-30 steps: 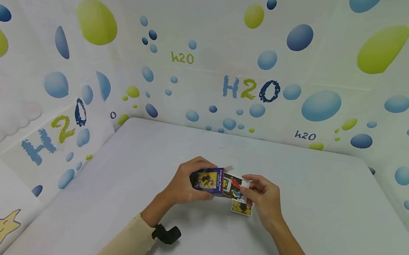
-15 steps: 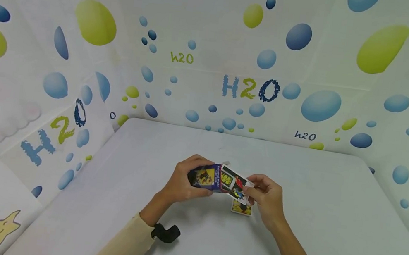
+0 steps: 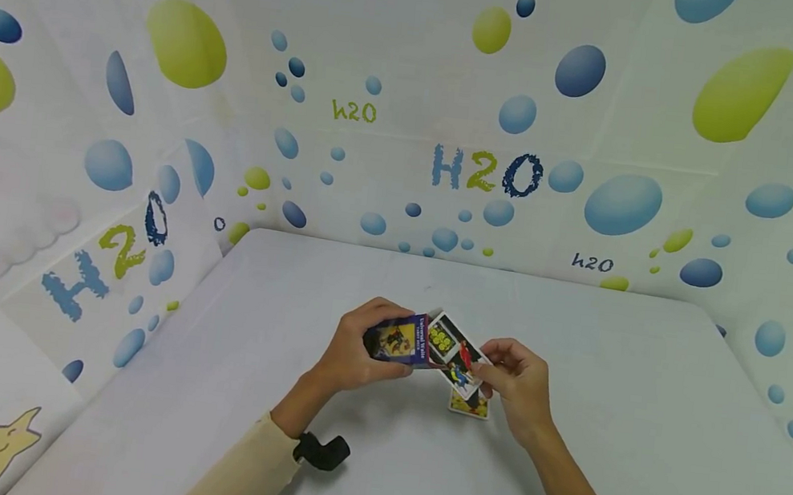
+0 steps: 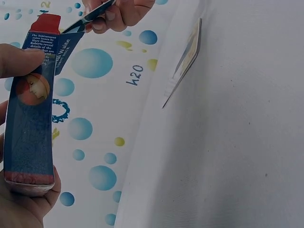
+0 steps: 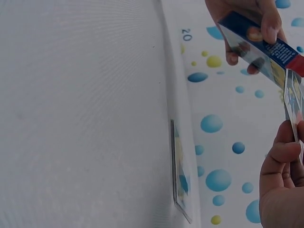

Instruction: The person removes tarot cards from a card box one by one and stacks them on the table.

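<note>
My left hand (image 3: 349,351) grips a dark blue tarot box (image 3: 397,344), thumb on one side and fingers on the other. The box lies nearly sideways above the table, its open end facing right, and its red flap (image 4: 46,23) stands out in the left wrist view. Right at that opening, my right hand (image 3: 520,385) pinches a tarot card (image 3: 456,352) by its lower right corner. The card is slanted, with the picture side toward the head camera, and overlaps the box mouth. Below it, a small stack of cards (image 3: 470,405) lies on the table, partly covered in the head view.
A white cloth covers the table (image 3: 276,291). Behind it hangs a white curtain (image 3: 404,176) with blue and green spots. Black wrist cameras (image 3: 322,452) sit on both forearms, close over the tabletop.
The tarot card has slid out of the box mouth and turned so its upper end points up and left. The left hand and box shifted slightly up and left; the table stack stayed put.
</note>
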Demonstrator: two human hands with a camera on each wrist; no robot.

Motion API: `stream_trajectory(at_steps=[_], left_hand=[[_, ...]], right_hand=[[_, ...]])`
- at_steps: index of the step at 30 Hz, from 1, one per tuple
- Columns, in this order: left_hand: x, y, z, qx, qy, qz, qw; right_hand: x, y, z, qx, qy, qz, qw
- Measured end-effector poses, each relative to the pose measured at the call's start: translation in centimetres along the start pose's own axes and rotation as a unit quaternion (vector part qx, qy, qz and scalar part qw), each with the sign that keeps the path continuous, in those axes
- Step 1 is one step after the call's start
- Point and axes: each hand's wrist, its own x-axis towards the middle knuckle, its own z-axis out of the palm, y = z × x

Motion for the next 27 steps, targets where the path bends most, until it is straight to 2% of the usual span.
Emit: stream_trajectory(at_steps=[5,9,13,21,24,27], left_hand=[[0.1,0.0,0.2,0.004,-0.004,0.003,1.0],[0.3,0.2,0.3,0.006,-0.01,0.006,0.9999],[0.3,0.5,0.3,0.007,-0.017,0.003,0.9998],[0.3,0.6,0.3,0.007,-0.035,0.013,0.9993],[0.2,-0.2,0.5,0.007,-0.04,0.008,0.9991],[0.0,-1.8,0.8,0.013,-0.048,0.007,0.9987]], right_hand=[[0.0,-0.1,-0.1,-0.038,-0.028,-0.013,0.9988],[0.0,-0.2,-0.2,-0.089,-0.049,-0.049,0.9937],[-0.1,-0.4,-0.1,-0.115,-0.067,-0.075,0.9883],[-0.2,-0.5,0.0,-0.143,-0.071,-0.077,0.9841],[-0.2,-0.5,-0.2,-0.148,-0.073,-0.079,0.9831],[-0.2,-0.5,-0.3,-0.158,-0.073,-0.085,0.9811]])
